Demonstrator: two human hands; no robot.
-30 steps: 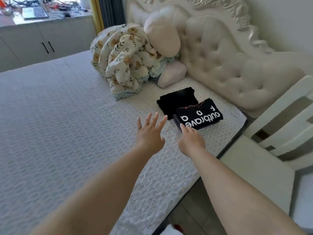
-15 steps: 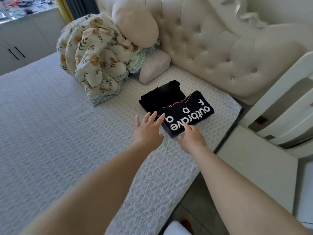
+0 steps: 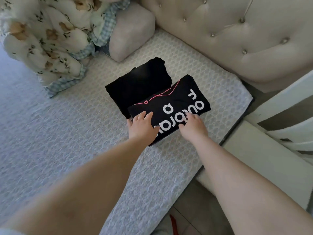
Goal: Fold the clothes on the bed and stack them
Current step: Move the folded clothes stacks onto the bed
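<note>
The big bed (image 3: 50,133) holds a flowery blanket (image 3: 42,39) and two folded black shirts, the lettered shirt (image 3: 177,102) partly on the plain shirt (image 3: 140,83). The left hand (image 3: 141,126) and right hand (image 3: 193,128) lie flat on the lettered shirt, fingers spread.

Person, head view: two forearms showing bare from elbow to wrist, no sleeve reaching into the frame. Left hand (image 3: 142,126) and right hand (image 3: 193,128) wearing no gloves, rings, watch or bands. Fingernails showing short and unpainted where visible.
</note>
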